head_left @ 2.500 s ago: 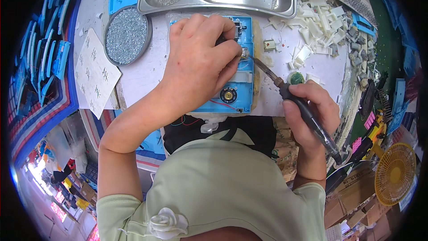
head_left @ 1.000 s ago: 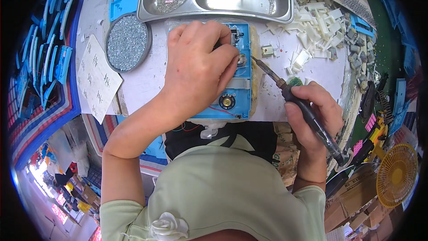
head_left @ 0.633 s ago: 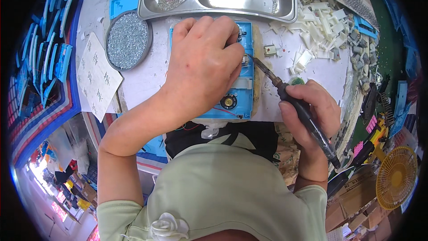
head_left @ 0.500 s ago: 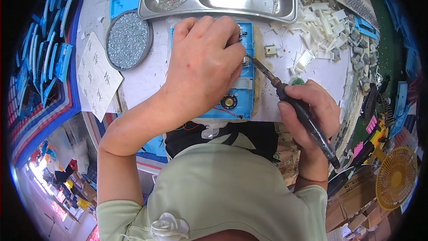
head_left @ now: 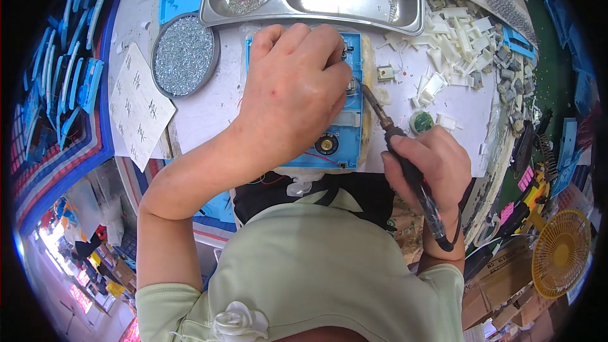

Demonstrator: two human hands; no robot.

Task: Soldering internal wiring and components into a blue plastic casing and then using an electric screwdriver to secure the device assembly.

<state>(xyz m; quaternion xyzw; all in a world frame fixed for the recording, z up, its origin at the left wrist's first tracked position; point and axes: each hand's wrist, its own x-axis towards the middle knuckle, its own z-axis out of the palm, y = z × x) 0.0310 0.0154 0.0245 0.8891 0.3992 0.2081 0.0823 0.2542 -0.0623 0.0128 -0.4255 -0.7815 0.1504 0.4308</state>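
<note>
A blue plastic housing lies on the table in front of me, with a round speaker-like part and thin wires inside. My left hand rests over it with the fingers curled down into its upper part. The fingertips are hidden behind the hand, and so is whatever they pinch. In my right hand is a soldering iron with a black handle, gripped like a pen. Its bent metal tip is at the right edge of the housing, close to the left fingers; whether it touches anything cannot be told.
A steel tray with small springs stands at the back, beside a round dish of screws. White plastic parts and small motors pile up at the right. A green round container sits near the iron; a marked paper lies left.
The soldering iron's tip has drawn a little right and toward me, and its handle stands steeper. My right hand has shifted left, uncovering the green container. My left hand has barely moved.
</note>
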